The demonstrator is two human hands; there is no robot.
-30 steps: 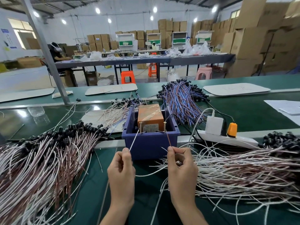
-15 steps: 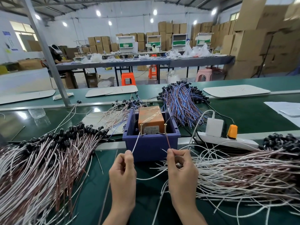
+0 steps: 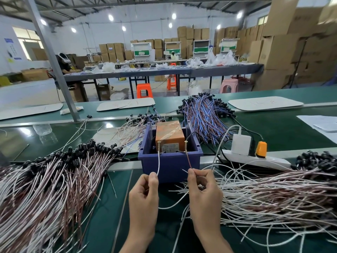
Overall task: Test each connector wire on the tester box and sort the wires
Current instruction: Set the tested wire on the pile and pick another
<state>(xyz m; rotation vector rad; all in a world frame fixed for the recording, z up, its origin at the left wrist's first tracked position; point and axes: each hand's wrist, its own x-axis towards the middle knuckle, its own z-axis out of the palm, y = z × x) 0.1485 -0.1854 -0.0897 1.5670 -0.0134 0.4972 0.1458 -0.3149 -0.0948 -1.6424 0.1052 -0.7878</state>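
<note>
2 screws (image 3: 158, 146) touched: left hand (image 3: 144, 199) pinches 1 white lead (image 3: 158, 164), right hand (image 3: 204, 196) 1 brown lead (image 3: 189, 159).

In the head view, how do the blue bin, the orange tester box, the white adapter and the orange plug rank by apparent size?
Largest to smallest:
blue bin
orange tester box
white adapter
orange plug

Green worktop (image 3: 109, 207), centre: blue bin (image 3: 171, 165) holding orange tester box (image 3: 169, 134); two brass posts (image 3: 159, 146) at bin's near wall.
Left hand (image 3: 144, 196) pinches white lead (image 3: 158, 161); right hand (image 3: 204, 194) pinches brown lead (image 3: 188, 159) (each runs up to one post).
Left edge: white-and-brown wire pile (image 3: 45, 179).
Right edge: second pile (image 3: 273, 194).
Behind bin: blue-striped bundle (image 3: 202, 115).
Right of bin: power strip (image 3: 273, 161).
</note>
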